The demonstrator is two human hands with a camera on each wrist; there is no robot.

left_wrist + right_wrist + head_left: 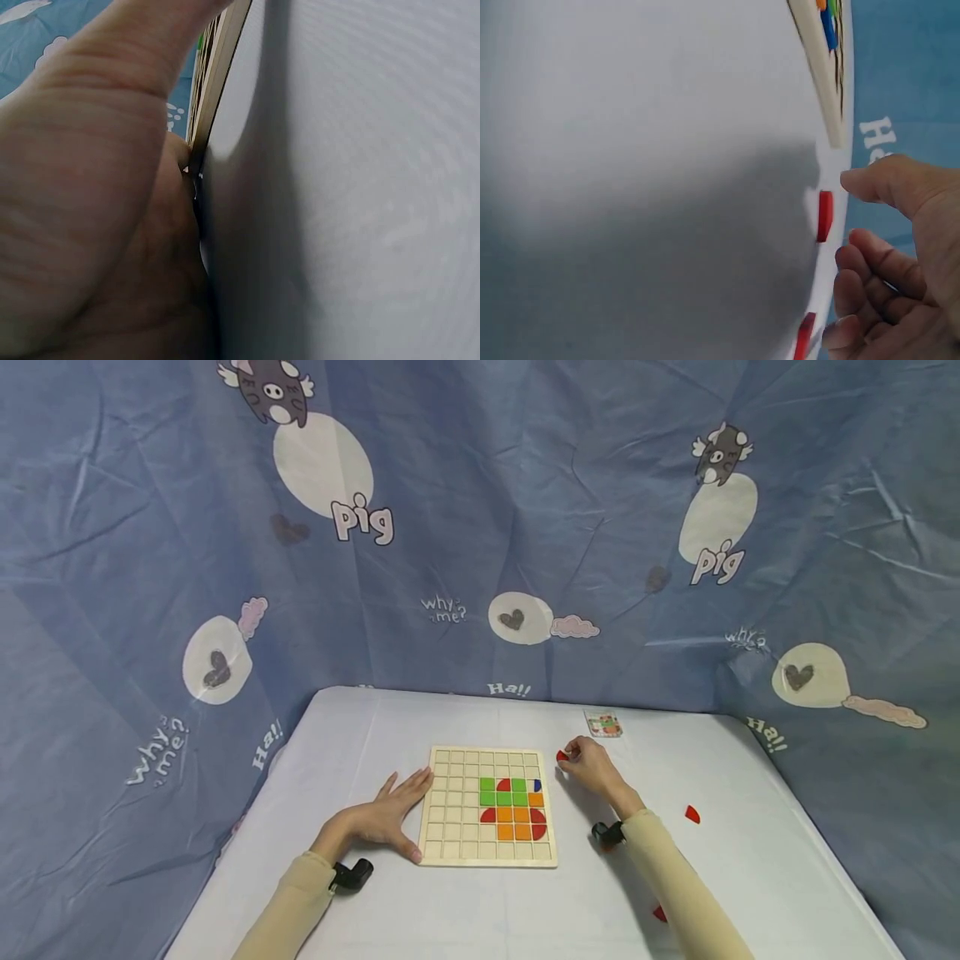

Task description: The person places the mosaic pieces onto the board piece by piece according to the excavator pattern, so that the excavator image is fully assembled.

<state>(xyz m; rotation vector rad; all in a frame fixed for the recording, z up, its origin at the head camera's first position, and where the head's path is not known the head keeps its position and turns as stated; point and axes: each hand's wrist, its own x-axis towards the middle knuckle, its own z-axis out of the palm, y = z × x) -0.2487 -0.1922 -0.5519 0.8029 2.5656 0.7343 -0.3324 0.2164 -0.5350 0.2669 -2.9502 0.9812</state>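
Board (465,852), pale wood and ruled into a grid, lies flat on the white table (480,902) in front of us, between the two hands. On its right half we see green squares (487,798), orange squares (513,823), red rounded pieces (537,823) and, near the right edge, a small blue piece (537,785). We make out the left hand (386,817) spread wide, holding nothing in its grasp: fingertips meet the board's left edge and the thumb touches the lower left corner. The right hand (591,766) is just beyond the board's right side, its fingers loosely bent and the thumb parted from them; in the right wrist view a loose red piece (825,216) lies on the table near that gap, and we cannot tell whether a fingertip touches it. Two more red wedges (693,814) are scattered on the right, one beside the sleeve (678,877). Behind the right hand lies a small printed card (603,724), its print too small to read. Blue cloth (457,468) hangs behind the table, and on it we read "pig" twice under winged cartoon pigs (273,392), "why me?" and "Ha!!", each more than once.
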